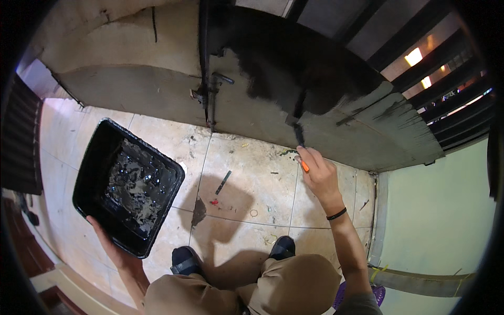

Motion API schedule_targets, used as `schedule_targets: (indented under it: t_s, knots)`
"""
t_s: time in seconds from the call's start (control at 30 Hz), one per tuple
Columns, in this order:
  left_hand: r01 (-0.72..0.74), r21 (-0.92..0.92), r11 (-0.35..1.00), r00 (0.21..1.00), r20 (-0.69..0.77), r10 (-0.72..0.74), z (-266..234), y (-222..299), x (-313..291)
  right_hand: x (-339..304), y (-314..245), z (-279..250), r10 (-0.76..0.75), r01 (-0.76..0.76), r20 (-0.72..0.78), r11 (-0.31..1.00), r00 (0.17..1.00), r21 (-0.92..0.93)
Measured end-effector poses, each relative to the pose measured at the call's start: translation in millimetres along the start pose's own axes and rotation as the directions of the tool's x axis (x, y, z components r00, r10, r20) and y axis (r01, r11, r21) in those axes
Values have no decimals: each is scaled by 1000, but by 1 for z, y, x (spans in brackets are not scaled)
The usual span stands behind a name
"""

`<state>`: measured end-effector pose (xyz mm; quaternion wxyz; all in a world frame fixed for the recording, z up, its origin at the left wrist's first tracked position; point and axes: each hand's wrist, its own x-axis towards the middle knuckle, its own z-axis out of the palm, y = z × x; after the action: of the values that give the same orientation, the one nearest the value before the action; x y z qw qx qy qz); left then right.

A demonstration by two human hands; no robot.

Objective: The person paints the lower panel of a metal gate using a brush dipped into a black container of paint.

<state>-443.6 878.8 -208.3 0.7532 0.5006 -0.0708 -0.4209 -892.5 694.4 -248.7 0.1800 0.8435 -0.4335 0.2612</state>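
My right hand is closed around a paintbrush, whose orange handle end pokes out by the fingers. The brush's dark head is against the lower part of a metal gate panel, at the foot of a black streak. Wet-looking black paint covers the panel's upper area, while its lower strip is grey. At the left, my left hand holds a black plastic tub by its near side, thumb along the rim; its other fingers are hidden. Black paint lies glossy and streaked inside the tub.
An unpainted beige gate leaf and a bolt latch adjoin the panel. Dark bars rise at upper right. A dark strip and red scrap lie on the tiles. A pale wall stands right.
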Motion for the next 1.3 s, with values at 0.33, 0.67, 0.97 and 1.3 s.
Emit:
schedule_targets:
  t_s: [0.33,0.67,0.97,1.3]
  knots:
    - [4,-56,998,997,-71,-8,-31,7,9,73,-17,-55,-84,40,-300,988,950,-149]
    - [46,-127,991,995,-77,-56,-46,12,24,75,-35,-3,-86,85,14,994,996,65]
    - [34,-161,986,995,-85,-48,-54,14,33,111,-53,6,-155,136,-79,968,985,-213]
    - [34,-157,987,995,-86,-48,-66,13,35,135,-47,-31,-71,77,-167,997,983,25]
